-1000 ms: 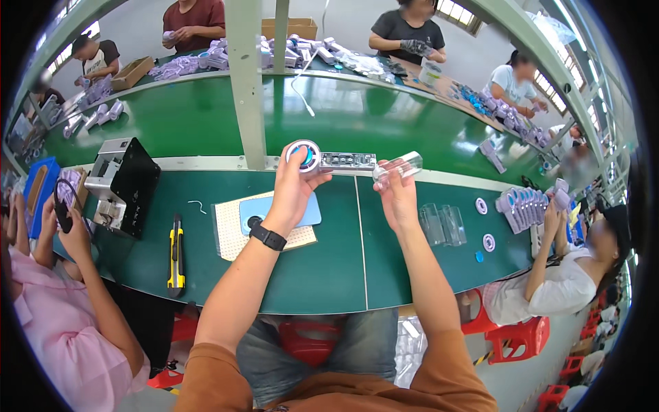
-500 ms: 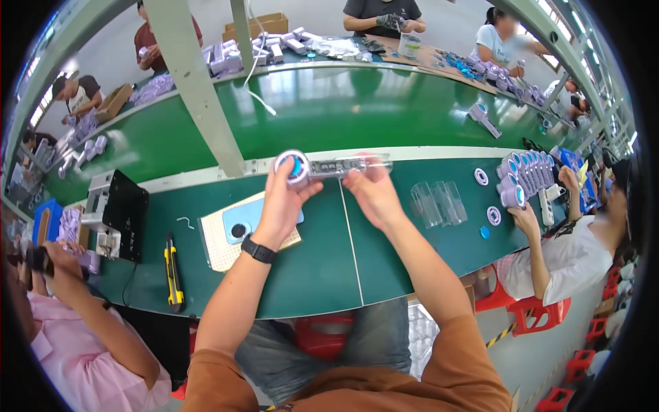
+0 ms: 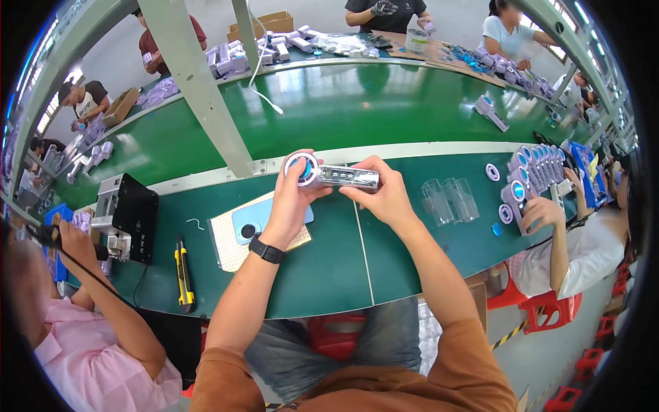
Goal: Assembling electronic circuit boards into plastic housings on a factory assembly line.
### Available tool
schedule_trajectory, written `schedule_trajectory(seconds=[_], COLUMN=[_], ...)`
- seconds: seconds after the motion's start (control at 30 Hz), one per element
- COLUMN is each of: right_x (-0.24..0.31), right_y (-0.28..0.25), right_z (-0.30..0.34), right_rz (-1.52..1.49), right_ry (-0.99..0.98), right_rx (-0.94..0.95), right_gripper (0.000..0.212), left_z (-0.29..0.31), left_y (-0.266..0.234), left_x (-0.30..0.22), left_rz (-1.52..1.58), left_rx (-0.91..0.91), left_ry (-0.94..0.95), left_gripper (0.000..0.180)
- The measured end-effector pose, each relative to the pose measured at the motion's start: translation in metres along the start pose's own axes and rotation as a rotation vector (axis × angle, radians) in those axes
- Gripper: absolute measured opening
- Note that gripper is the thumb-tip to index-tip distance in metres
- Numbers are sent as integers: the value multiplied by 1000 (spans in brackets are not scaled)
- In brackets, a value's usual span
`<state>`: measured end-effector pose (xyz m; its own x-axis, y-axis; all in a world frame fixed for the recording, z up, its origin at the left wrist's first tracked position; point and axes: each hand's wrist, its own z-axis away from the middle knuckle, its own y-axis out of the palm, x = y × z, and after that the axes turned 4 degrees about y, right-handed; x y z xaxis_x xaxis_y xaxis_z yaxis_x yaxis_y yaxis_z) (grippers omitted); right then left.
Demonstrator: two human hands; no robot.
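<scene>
A lilac handheld fan (image 3: 313,170) with a round blue-centred head is held level above the green bench. My left hand (image 3: 292,199) is closed around the head, its thumb at the ring. A clear plastic sleeve (image 3: 353,179) covers the handle, and dark inner parts show through it. At the handle's far end, my right hand (image 3: 386,195) pinches the sleeve between thumb and fingers. Below my left hand lies a blue phone (image 3: 246,218) on a perforated cream sheet (image 3: 226,248). More clear plastic sleeves (image 3: 449,201) lie to the right of my right hand.
A yellow utility knife (image 3: 183,275) and a black machine (image 3: 141,218) occupy the bench's left side. At right stand several lilac fans (image 3: 539,161), with a co-worker's hand (image 3: 542,214) on one. Loose rings (image 3: 492,172) lie nearby. Beyond the metal rail runs a green conveyor (image 3: 329,103).
The clear sleeve has slid left over the handle toward the fan head. My right hand has shifted from below the sleeve to grip around its end. The co-worker at right has moved a fan.
</scene>
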<state>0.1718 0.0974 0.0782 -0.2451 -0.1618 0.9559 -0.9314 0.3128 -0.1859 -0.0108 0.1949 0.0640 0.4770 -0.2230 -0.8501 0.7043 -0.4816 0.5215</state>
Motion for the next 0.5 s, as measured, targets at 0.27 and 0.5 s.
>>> schedule_trajectory(seconds=[0.27, 0.5], right_x=[8, -7], right_y=[0, 7], right_z=[4, 8], right_rz=[359, 356], right_ry=[-243, -221], right_rx=[119, 52], right_gripper=[49, 47], left_z=[3, 2], left_y=[0, 9], left_x=[-2, -2], left_rz=[-198, -180], left_rx=[21, -28], left_ry=[46, 37], left_gripper=[41, 43])
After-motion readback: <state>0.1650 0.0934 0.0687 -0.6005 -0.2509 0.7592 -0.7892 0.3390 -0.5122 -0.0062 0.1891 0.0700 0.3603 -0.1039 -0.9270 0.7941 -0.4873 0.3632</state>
